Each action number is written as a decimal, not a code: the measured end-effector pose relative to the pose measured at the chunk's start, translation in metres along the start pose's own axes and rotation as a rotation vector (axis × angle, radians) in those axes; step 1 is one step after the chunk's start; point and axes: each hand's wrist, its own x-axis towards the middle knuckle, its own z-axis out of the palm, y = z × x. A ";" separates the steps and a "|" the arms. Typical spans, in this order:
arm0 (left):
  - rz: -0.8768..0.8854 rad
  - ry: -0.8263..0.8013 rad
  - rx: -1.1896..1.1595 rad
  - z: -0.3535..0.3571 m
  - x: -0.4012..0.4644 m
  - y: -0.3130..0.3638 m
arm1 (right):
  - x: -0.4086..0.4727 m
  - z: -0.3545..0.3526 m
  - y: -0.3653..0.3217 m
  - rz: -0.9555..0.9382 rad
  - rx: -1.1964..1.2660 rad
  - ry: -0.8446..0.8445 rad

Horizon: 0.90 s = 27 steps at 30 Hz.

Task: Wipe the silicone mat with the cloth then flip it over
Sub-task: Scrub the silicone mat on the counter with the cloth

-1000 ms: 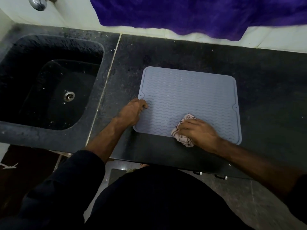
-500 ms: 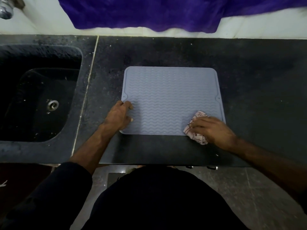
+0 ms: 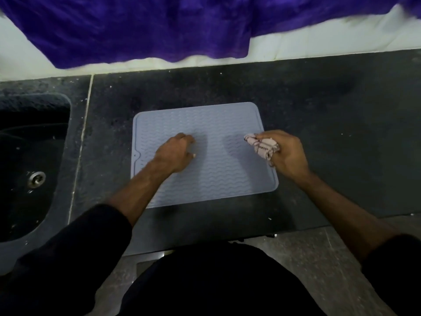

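Note:
A pale blue-grey silicone mat (image 3: 205,124) with a wavy ribbed surface lies flat on the dark stone counter (image 3: 330,133). My left hand (image 3: 175,153) rests on the mat's middle left, fingers curled down against it, holding nothing. My right hand (image 3: 287,153) is at the mat's right edge, raised a little, closed around a bunched pale checked cloth (image 3: 262,145) whose end pokes out toward the mat's centre. My right hand hides part of the mat's right edge.
A dark sink (image 3: 27,169) with a metal drain (image 3: 36,179) sits left of the counter, past a pale seam. A purple fabric (image 3: 148,26) hangs over the white wall behind. The counter's front edge runs just below the mat, with the floor beyond.
My left hand moved from the mat's left edge onto its middle. My right hand with the cloth moved from the near right corner up along the right edge. The view shifted left.

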 end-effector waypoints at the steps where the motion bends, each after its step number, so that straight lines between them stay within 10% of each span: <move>1: 0.042 -0.014 0.000 -0.003 0.015 0.013 | 0.010 -0.003 0.005 0.021 -0.037 0.010; 27: 0.217 -0.335 0.036 -0.001 0.161 0.092 | 0.133 0.020 0.065 -0.112 -0.811 -0.223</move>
